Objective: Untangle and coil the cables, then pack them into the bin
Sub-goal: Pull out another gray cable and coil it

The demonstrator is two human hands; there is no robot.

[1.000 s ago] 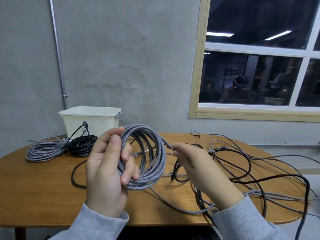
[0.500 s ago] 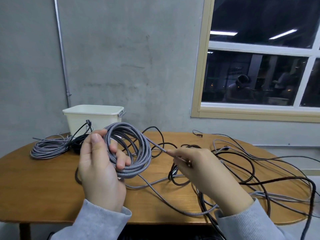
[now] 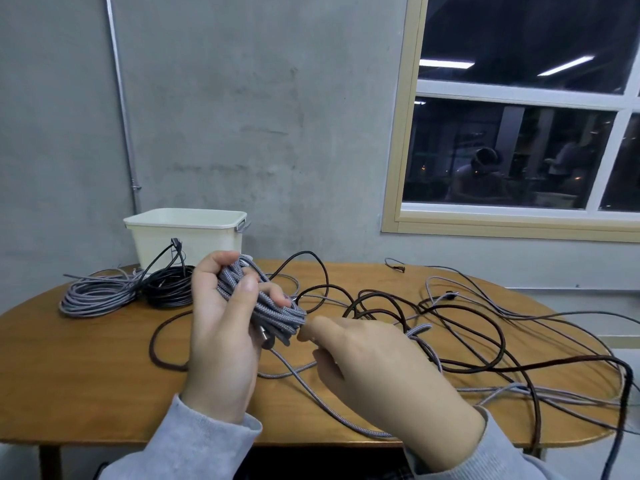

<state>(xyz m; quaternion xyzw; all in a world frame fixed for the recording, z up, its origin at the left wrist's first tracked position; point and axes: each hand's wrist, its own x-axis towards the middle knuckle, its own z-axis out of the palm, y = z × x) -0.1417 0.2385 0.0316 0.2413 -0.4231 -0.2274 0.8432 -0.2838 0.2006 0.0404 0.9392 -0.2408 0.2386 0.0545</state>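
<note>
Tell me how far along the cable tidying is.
Done: a grey coil and a black coil lie on the table beside the bin. In hand: the left hand grips a grey bundle. Left: the tangled cables, then binning everything.

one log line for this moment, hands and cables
left hand: grips grey coil | right hand: at coil's end | bin: behind two finished coils | loose cables: tangled on table
</note>
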